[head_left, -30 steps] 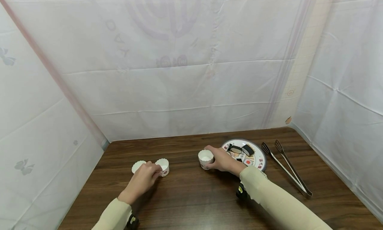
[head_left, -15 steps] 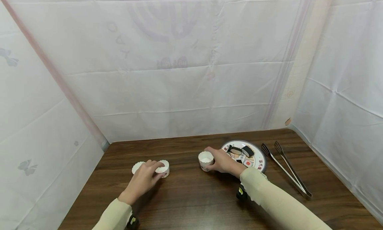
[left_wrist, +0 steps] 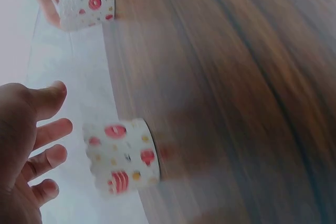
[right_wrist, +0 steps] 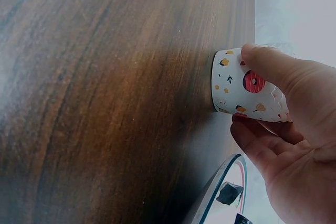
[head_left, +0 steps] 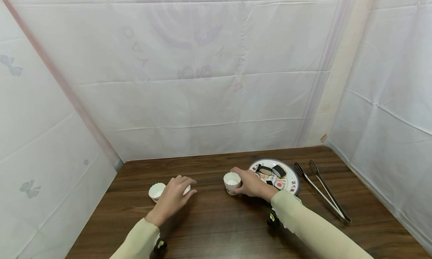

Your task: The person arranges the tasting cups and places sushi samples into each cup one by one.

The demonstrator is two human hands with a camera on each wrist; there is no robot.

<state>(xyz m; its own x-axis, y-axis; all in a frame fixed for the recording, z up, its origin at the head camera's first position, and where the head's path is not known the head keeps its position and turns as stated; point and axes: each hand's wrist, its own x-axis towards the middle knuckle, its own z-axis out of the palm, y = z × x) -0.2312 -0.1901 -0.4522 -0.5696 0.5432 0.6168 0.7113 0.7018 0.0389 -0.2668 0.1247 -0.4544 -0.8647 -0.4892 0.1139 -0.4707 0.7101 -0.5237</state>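
Observation:
My left hand (head_left: 173, 197) hovers above a white paper baking cup (left_wrist: 122, 156) with red and yellow prints. In the left wrist view its fingers are spread and apart from that cup. A second scalloped cup (head_left: 156, 190) stands just left of this hand on the table. Toward the plate, my right hand (head_left: 251, 183) holds a third baking cup (right_wrist: 247, 83) between thumb and fingers; the cup stands upright on the wood.
Right of the right hand lies a round printed plate (head_left: 293, 178) bearing several sushi pieces (head_left: 278, 171). Metal tongs (head_left: 325, 191) rest with spread arms on the brown table (head_left: 216, 229). White sheeting (head_left: 216, 101) encloses the back and sides.
My left hand has let go of the cup beside it, spread its fingers and moved up and to the right over it. The right hand stays at its cup.

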